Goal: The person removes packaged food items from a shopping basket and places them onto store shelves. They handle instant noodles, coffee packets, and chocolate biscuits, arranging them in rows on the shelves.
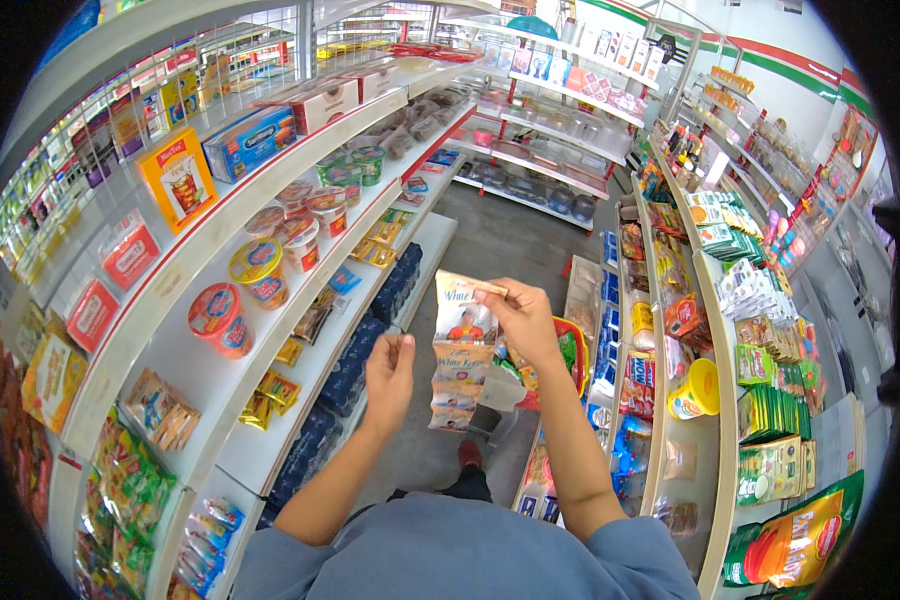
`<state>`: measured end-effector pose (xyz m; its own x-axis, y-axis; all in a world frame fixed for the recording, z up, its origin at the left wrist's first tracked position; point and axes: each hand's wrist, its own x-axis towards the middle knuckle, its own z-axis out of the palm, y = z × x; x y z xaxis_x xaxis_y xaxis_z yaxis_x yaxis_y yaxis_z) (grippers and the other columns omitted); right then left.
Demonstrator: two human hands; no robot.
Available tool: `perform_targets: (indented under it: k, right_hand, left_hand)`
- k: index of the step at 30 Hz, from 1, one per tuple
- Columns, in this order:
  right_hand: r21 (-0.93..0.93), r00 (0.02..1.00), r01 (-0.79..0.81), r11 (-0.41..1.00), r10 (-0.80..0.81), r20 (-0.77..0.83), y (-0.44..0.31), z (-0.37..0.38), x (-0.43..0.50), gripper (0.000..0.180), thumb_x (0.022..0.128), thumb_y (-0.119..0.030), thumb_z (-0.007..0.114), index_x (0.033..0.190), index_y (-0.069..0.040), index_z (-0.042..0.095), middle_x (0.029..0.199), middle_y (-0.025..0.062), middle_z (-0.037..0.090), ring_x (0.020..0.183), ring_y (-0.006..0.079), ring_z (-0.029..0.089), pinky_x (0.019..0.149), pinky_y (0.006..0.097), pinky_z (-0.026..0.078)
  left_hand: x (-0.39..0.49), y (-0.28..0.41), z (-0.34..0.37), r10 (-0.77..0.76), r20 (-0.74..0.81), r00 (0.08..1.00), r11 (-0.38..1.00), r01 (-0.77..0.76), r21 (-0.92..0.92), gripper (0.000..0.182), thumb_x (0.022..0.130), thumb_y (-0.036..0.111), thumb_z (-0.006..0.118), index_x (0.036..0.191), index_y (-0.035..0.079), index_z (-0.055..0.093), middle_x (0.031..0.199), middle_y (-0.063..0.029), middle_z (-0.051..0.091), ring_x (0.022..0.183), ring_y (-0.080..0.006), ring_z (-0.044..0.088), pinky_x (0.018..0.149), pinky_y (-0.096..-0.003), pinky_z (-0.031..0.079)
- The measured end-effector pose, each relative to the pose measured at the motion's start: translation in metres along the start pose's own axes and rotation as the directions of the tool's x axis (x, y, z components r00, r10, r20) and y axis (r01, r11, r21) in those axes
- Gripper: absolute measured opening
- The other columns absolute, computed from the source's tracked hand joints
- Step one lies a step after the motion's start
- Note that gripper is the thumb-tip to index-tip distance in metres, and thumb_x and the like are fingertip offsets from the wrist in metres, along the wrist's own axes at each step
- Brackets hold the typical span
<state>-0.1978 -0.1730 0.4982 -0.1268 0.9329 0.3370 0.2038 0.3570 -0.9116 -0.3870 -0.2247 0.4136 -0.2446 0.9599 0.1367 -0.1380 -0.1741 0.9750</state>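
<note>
My right hand (526, 319) pinches the top corner of a hanging strip of joined white coffee sachets (463, 352). The strip is folded at its seams and dangles over the aisle floor, printed side towards me. My left hand (391, 379) is to the left of the strip, apart from it, with fingers curled and thumb raised. Whether something small sits between its fingertips is too unclear to tell. Behind my right forearm, a red and yellow shopping basket (581, 360) holds packaged goods, partly hidden by the arm and the sachets.
Shelving on the left carries instant noodle cups (223, 321), tea boxes (178, 180) and dark blue shrink-wrapped packs (351, 364). Along the right, shelves hold seasoning packets (776, 412) and a yellow tub (696, 390). Grey floor (495, 225) runs between them towards a rack of housewares (547, 142).
</note>
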Motion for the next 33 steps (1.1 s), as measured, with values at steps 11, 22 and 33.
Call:
perform_targets:
  k: [11,22,33]
  right_hand:
    - [0.185,0.984,0.137,0.973,-0.111,-0.143,-0.019,-0.016,0.022,0.016,0.089,-0.011,0.067,0.094,0.004,0.069,0.079,0.0015,0.068,0.07,0.0037,0.057,0.061,0.0214,0.045]
    - [0.146,0.974,0.082,0.986,-0.048,-0.223,-0.009,-0.028,0.029,0.016,0.089,-0.011,0.066,0.093,0.004,0.069,0.077,0.0009,0.067,0.068,0.0033,0.055,0.06,0.0204,0.043]
    - [-0.086,0.921,0.111,0.99,-0.135,-0.365,-0.002,-0.028,0.01,0.018,0.089,-0.013,0.066,0.096,0.004,0.069,0.078,-0.0004,0.065,0.07,0.0022,0.053,0.061,0.0196,0.042]
  left_hand:
    - [0.009,-0.031,-0.007,0.181,0.198,0.963,0.948,-0.224,0.226,0.028,0.081,0.014,0.069,0.106,0.006,0.059,0.107,-0.0127,0.062,0.104,-0.0214,0.056,0.095,-0.0334,0.04]
    - [0.002,-0.03,0.002,-0.167,0.632,0.757,0.955,0.282,-0.086,0.015,0.093,0.013,0.062,0.1,0.001,0.063,0.099,-0.0031,0.067,0.094,-0.0085,0.06,0.086,-0.0237,0.044]
    - [-0.016,-0.012,0.001,-0.206,0.531,0.822,0.909,0.362,-0.208,0.015,0.094,0.014,0.059,0.095,-0.001,0.063,0.088,-0.0059,0.069,0.078,-0.0082,0.063,0.072,-0.0232,0.049]
